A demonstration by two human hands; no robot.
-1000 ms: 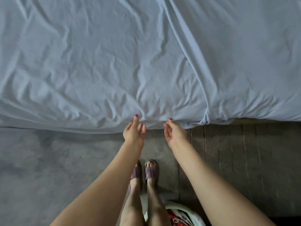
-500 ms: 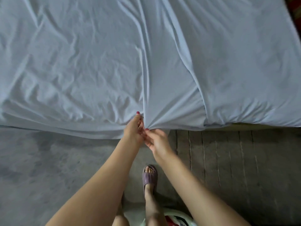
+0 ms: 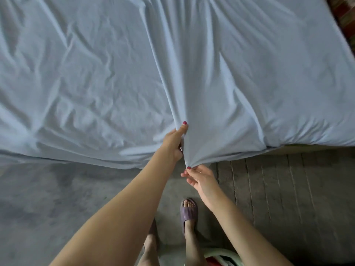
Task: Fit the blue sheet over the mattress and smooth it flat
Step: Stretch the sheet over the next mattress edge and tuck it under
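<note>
The blue sheet covers the mattress across the upper part of the head view, wrinkled on the left and drawn into long folds in the middle. My left hand grips a gathered fold near the sheet's near edge. Just below it, my right hand pinches the hem where the cloth pulls to a point off the mattress edge. A bare strip of mattress shows under the sheet at the right.
Grey concrete floor lies in front of the bed, with ribbed flooring to the right. My feet in purple slippers stand close to the bed. A white-rimmed item sits at the bottom edge. A dark patterned surface shows top right.
Both hands were open at the sheet's edge, then closed on the cloth. They have pulled the hem toward me, raising a tight central fold.
</note>
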